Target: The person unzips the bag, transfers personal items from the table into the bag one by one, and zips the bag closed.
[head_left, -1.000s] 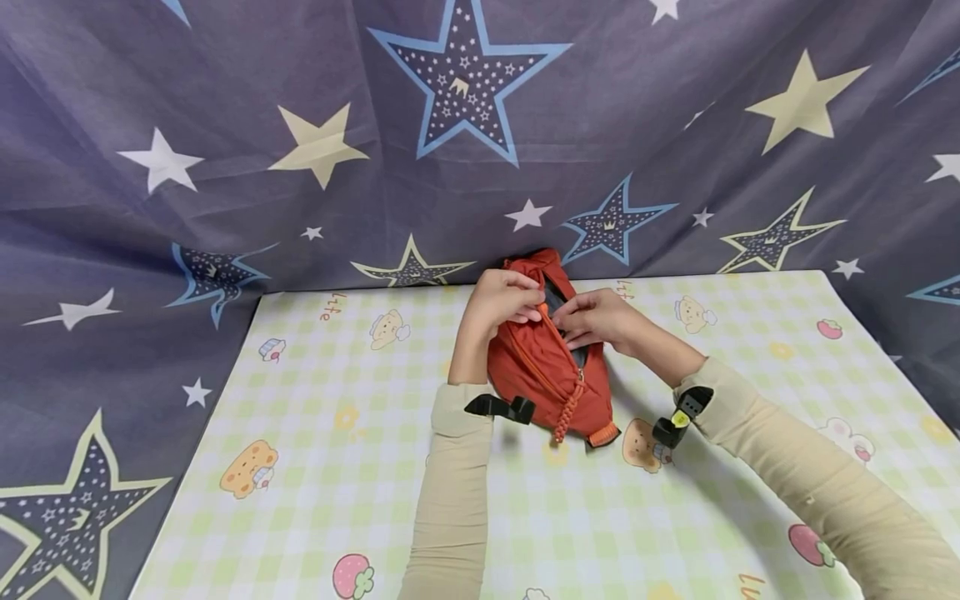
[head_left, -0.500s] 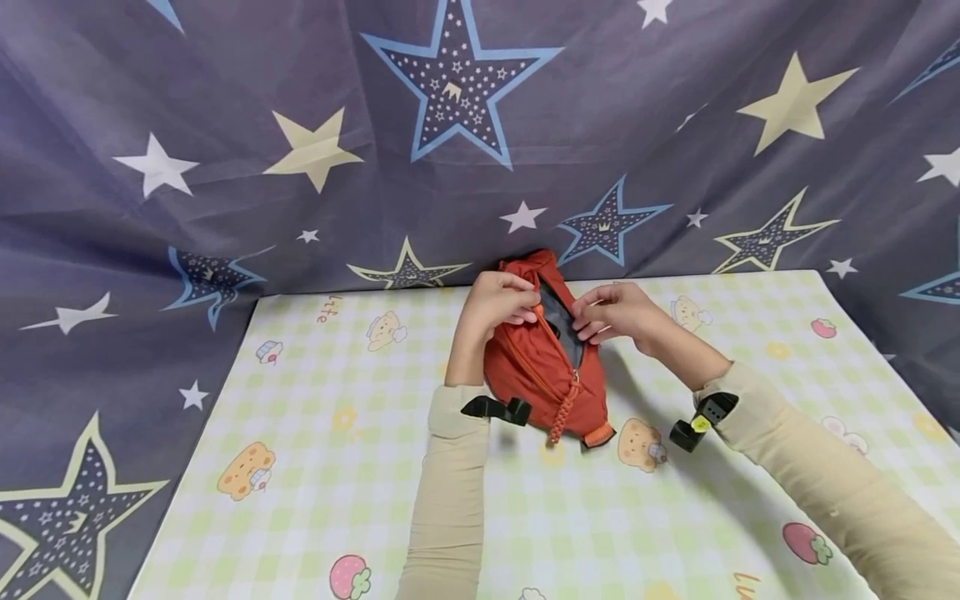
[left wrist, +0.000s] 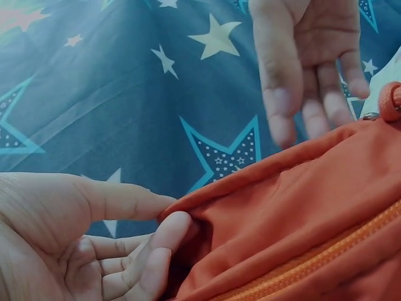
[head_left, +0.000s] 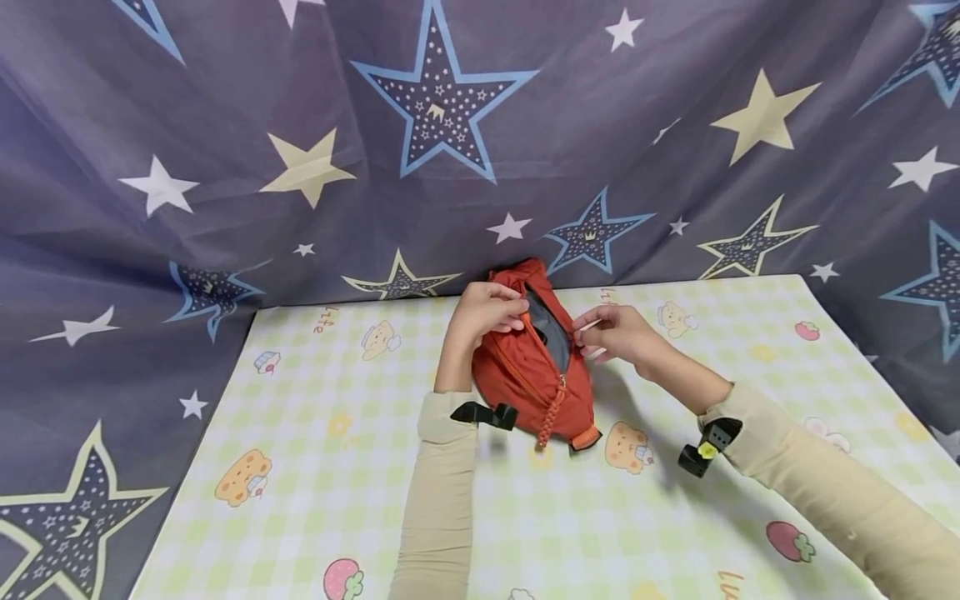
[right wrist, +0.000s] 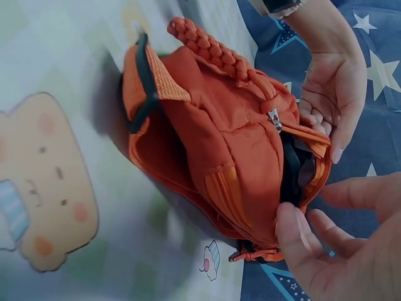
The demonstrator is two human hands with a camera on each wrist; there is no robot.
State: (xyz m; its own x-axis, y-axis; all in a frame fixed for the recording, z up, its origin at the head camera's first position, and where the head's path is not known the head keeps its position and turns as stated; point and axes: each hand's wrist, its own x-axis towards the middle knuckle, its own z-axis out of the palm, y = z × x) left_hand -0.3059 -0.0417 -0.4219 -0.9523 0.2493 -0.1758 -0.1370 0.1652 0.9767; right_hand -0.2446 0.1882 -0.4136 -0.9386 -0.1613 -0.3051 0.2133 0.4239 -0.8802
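A red-orange waist bag lies at the table's back edge, its main zip undone and its grey lining showing. My left hand pinches the left rim of the opening; in the left wrist view, its thumb and fingers close on the fabric edge. At the opposite rim is my right hand, fingers extended and thumb overlapping the edge in the right wrist view. A dark thing shows inside the pocket, partly hidden. From the zip slider hangs a braided orange pull.
A tablecloth with green checks and cartoon prints covers the table. Right behind the bag hangs a dark star-patterned curtain, which also drops past the table's left side. Each wrist carries a black camera mount.
My right hand has come out of the bag's opening to its right rim, uncovering the grey lining. The left hand keeps its hold. The head view has shifted slightly.
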